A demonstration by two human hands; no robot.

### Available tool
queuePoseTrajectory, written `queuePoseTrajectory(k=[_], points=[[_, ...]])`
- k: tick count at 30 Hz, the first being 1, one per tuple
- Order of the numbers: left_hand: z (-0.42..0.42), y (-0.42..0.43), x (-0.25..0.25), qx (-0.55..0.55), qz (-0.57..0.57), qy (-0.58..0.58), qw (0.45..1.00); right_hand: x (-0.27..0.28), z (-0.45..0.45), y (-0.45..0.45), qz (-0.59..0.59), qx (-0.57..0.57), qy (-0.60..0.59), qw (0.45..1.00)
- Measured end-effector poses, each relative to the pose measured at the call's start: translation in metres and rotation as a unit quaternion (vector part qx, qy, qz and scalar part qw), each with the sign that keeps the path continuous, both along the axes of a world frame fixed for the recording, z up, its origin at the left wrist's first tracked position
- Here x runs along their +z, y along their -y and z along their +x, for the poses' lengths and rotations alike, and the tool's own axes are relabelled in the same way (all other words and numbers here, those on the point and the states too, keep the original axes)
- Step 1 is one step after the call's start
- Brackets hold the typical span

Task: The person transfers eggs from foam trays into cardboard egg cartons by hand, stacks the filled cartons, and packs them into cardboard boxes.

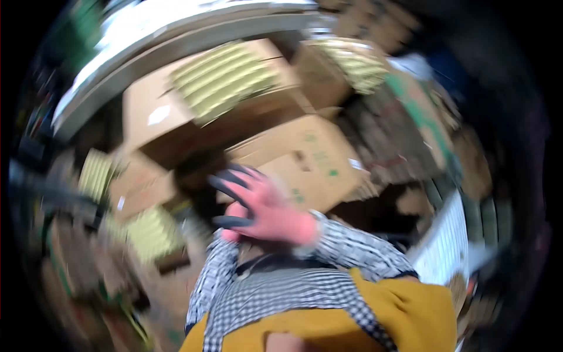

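Observation:
Both hands are in front of my waist, in pink gloves with dark grey fingers. My right hand (272,210) reaches in from the right, its fingers stretched out and apart, and I see nothing in it. It crosses over my left hand (233,222), which is mostly hidden; its fingers cannot be made out. The hands overlap and seem to touch, though motion blur hides exactly how. Just beyond them lies a flat brown cardboard box (319,149) with green print. Patterned sleeve covers (358,249) are on both forearms.
Behind stands a large carton (152,111) with a yellowish ridged tray (226,79) on top. More such trays (153,233) sit on boxes at the left. Stacked flattened cardboard (393,132) is at the right, near a white corrugated panel (443,237). A pale curved ledge (182,41) runs along the back.

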State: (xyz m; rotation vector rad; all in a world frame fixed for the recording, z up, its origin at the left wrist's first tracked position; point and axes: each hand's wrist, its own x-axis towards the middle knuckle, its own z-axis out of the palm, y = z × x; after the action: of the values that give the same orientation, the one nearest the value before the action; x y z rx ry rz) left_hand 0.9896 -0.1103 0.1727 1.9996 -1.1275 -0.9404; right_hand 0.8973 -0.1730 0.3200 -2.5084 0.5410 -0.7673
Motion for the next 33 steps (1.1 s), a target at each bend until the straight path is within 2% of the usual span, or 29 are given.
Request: queuePoseTrajectory(k=[2,4,6,7,9,10,11,12,13,14,15,17,18,19,20,21,22,23,24,25,27,29,31,33], points=[[0.001,0.013,0.008,-0.059,-0.102,-0.079,0.990,-0.016,-0.019,0.034,0.042,0.005,-0.002,0.999],[-0.002,0.023,0.028,-0.121,-0.173,-0.176,0.961,-0.031,-0.044,0.035,0.060,0.034,-0.076,0.995],[-0.002,0.031,0.046,-0.174,-0.213,-0.237,0.932,-0.049,-0.076,0.041,0.022,0.033,-0.050,0.998],[-0.005,0.037,0.051,-0.192,-0.227,-0.257,0.920,-0.013,-0.100,0.039,-0.030,-0.009,-0.112,0.993],[-0.008,0.046,0.056,-0.184,-0.232,-0.300,0.907,0.022,-0.135,0.044,-0.027,-0.050,-0.140,0.988],[-0.018,0.054,0.055,-0.141,-0.207,-0.335,0.908,0.028,-0.156,0.048,-0.006,-0.072,-0.162,0.984],[-0.026,0.061,0.053,-0.089,-0.188,-0.373,0.904,0.018,-0.175,0.060,-0.050,-0.096,-0.203,0.973],[-0.031,0.065,0.052,-0.047,-0.176,-0.413,0.892,0.029,-0.208,0.061,-0.044,-0.142,-0.249,0.957],[-0.031,0.067,0.051,-0.027,-0.171,-0.450,0.876,0.013,-0.249,0.071,-0.071,-0.191,-0.274,0.940],[-0.018,0.063,0.049,-0.061,-0.200,-0.483,0.850,-0.034,-0.282,0.089,-0.097,-0.259,-0.473,0.837],[-0.005,0.060,0.047,-0.095,-0.226,-0.516,0.821,-0.034,-0.288,0.081,-0.048,-0.267,-0.431,0.861],[0.073,0.085,0.016,-0.201,-0.216,-0.585,0.755,-0.044,-0.283,0.046,0.050,-0.273,-0.338,0.900],[0.112,0.097,0.002,-0.252,-0.204,-0.614,0.720,-0.089,-0.261,0.028,0.030,-0.302,-0.269,0.914],[0.134,0.105,0.017,-0.218,-0.221,-0.564,0.765,-0.123,-0.254,0.021,0.119,-0.241,-0.319,0.909],[0.146,0.112,0.036,-0.157,-0.241,-0.485,0.826,-0.164,-0.261,0.002,0.171,-0.236,-0.372,0.881],[0.167,0.119,0.055,-0.099,-0.255,-0.398,0.876,-0.203,-0.277,-0.018,0.167,-0.280,-0.378,0.866],[0.196,0.125,0.073,-0.059,-0.271,-0.305,0.911,-0.215,-0.285,-0.028,0.148,-0.311,-0.354,0.870],[0.234,0.125,0.093,-0.016,-0.277,-0.204,0.939,-0.201,-0.290,-0.034,0.139,-0.322,-0.341,0.872],[0.277,0.120,0.114,0.024,-0.276,-0.097,0.956,-0.218,-0.297,-0.036,0.131,-0.329,-0.351,0.867],[0.324,0.110,0.138,0.056,-0.266,0.006,0.962,-0.240,-0.289,-0.043,0.131,-0.326,-0.354,0.867],[0.399,0.080,0.185,0.106,-0.232,0.163,0.953,-0.218,-0.276,-0.050,0.136,-0.330,-0.349,0.866],[0.439,0.054,0.223,0.152,-0.184,0.273,0.932,-0.219,-0.280,-0.060,0.044,-0.320,-0.352,0.878],[0.438,0.040,0.238,0.181,-0.123,0.385,0.896,-0.163,-0.272,-0.047,0.218,-0.291,-0.425,0.829],[0.364,0.037,0.227,0.127,-0.133,0.440,0.879,-0.151,-0.288,-0.052,0.129,-0.281,-0.322,0.895]])
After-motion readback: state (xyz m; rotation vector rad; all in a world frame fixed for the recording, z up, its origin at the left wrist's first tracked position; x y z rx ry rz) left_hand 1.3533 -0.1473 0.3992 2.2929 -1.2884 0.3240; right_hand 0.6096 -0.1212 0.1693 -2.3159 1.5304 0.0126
